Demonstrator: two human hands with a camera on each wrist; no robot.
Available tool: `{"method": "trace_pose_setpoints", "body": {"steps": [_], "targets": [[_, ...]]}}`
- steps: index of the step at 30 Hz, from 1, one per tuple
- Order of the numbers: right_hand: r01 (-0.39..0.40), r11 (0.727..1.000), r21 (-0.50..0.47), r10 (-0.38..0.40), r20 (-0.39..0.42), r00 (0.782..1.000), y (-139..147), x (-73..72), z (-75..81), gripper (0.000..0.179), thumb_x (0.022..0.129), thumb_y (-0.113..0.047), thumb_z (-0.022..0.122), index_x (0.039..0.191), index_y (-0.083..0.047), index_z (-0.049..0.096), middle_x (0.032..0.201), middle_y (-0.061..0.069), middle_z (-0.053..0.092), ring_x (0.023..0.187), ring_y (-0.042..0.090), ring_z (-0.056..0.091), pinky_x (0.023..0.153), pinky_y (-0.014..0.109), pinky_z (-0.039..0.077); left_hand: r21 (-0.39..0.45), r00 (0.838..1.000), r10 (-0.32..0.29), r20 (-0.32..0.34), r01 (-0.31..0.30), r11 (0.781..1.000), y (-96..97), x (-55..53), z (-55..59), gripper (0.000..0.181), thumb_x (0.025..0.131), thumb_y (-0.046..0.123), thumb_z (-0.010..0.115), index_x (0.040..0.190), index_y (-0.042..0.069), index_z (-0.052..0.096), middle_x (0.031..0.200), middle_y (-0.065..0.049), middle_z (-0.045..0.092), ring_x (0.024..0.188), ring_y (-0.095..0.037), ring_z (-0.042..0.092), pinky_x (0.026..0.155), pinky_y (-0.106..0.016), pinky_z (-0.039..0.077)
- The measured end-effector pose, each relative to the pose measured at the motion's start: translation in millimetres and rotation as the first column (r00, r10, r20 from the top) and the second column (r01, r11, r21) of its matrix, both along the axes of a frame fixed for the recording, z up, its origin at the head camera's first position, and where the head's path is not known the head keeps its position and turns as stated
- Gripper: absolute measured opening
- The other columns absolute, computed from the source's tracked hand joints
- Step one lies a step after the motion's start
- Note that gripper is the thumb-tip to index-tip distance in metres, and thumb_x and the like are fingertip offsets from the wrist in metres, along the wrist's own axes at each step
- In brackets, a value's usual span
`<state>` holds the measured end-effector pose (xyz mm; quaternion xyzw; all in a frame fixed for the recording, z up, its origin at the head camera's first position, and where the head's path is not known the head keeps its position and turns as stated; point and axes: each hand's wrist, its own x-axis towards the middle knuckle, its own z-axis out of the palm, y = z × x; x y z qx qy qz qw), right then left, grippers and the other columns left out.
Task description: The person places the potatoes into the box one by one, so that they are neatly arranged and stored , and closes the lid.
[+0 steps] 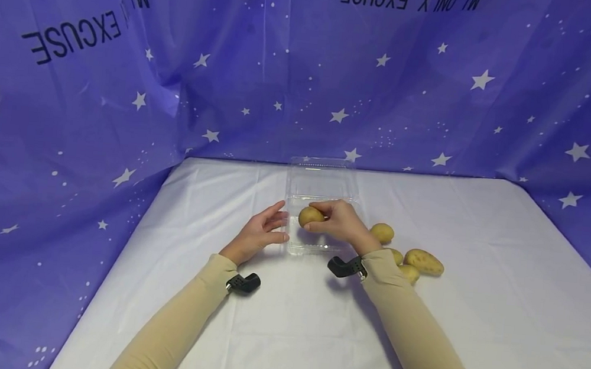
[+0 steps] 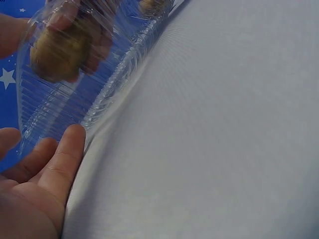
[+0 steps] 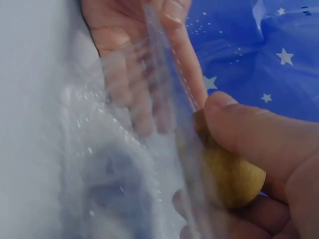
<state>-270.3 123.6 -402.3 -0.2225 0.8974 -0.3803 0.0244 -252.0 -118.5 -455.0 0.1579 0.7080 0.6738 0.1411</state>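
Note:
My right hand point(image 1: 342, 222) grips a small round potato point(image 1: 311, 217) between thumb and fingers, over the base of a clear plastic clamshell box point(image 1: 297, 245). The box's hinged lid point(image 1: 322, 181) stands raised at the back. On the box's left side, my left hand point(image 1: 258, 234) has its fingers loosely extended at the wall; whether they touch it I cannot tell. In the left wrist view the held potato point(image 2: 57, 52) shows through the clear wall. The right wrist view has the thumb pressed on the potato point(image 3: 232, 177), partly behind blurred plastic.
Right of the box, several potatoes lie on the white tablecloth point(image 1: 480, 321): a round one point(image 1: 382, 233), a longer one point(image 1: 424, 261) and others partly hidden by the right sleeve point(image 1: 410, 320). A blue star-patterned curtain point(image 1: 295, 77) hangs behind the table.

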Motion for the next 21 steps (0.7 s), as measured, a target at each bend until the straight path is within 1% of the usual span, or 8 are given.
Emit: {"method": "trace_pose_setpoints", "body": {"steps": [2, 6, 12, 16, 21], "targets": [[0.008, 1.000, 0.017, -0.008, -0.004, 1.000, -4, -0.9, -2.1, 0.060, 0.082, -0.021, 0.084, 0.133, 0.003, 0.065, 0.115, 0.018, 0.076, 0.100, 0.026, 0.070, 0.093, 0.040, 0.057, 0.002, 1.000, -0.003, 0.002, 0.003, 1.000, -0.1, 0.5, 0.5, 0.093, 0.086, 0.004, 0.070, 0.164, 0.010, 0.020, 0.161, -0.024, 0.035, 0.151, -0.040, 0.035, 0.124, -0.051, 0.033], [0.021, 0.999, 0.037, -0.021, 0.008, 1.000, -9, -1.7, -5.2, 0.061, 0.082, -0.023, 0.083, 0.134, 0.002, 0.065, 0.118, 0.017, 0.076, 0.103, 0.027, 0.070, 0.096, 0.042, 0.056, -0.003, 1.000, -0.007, 0.001, 0.007, 1.000, -0.7, 0.4, 0.5, 0.093, 0.086, 0.004, 0.070, 0.164, 0.010, 0.021, 0.161, -0.023, 0.036, 0.151, -0.040, 0.035, 0.125, -0.051, 0.031], [0.027, 0.997, 0.073, -0.028, 0.011, 1.000, -17, -4.2, -10.7, 0.060, 0.082, -0.021, 0.083, 0.134, 0.002, 0.065, 0.118, 0.018, 0.075, 0.105, 0.028, 0.071, 0.097, 0.041, 0.057, -0.008, 1.000, -0.009, 0.001, 0.009, 1.000, 0.1, 0.5, -0.4, 0.093, 0.085, 0.005, 0.071, 0.164, 0.011, 0.021, 0.161, -0.021, 0.037, 0.150, -0.039, 0.036, 0.125, -0.049, 0.031], [0.028, 0.994, 0.108, -0.028, 0.005, 1.000, -23, -6.4, -12.2, 0.060, 0.081, -0.021, 0.084, 0.133, 0.002, 0.066, 0.115, 0.017, 0.076, 0.103, 0.027, 0.070, 0.096, 0.041, 0.056, -0.011, 1.000, -0.011, 0.001, 0.011, 1.000, 0.3, 0.2, -0.9, 0.093, 0.086, 0.006, 0.071, 0.164, 0.011, 0.020, 0.161, -0.021, 0.037, 0.150, -0.038, 0.037, 0.124, -0.049, 0.033], [0.033, 0.991, 0.130, -0.032, -0.006, 0.999, -29, -6.3, -13.4, 0.061, 0.082, -0.020, 0.083, 0.135, 0.002, 0.064, 0.120, 0.018, 0.074, 0.104, 0.028, 0.071, 0.096, 0.041, 0.057, -0.004, 1.000, -0.016, 0.004, 0.016, 1.000, -0.9, -0.5, -1.1, 0.092, 0.087, 0.005, 0.070, 0.164, 0.012, 0.020, 0.161, -0.022, 0.036, 0.150, -0.038, 0.037, 0.124, -0.050, 0.032]]}}
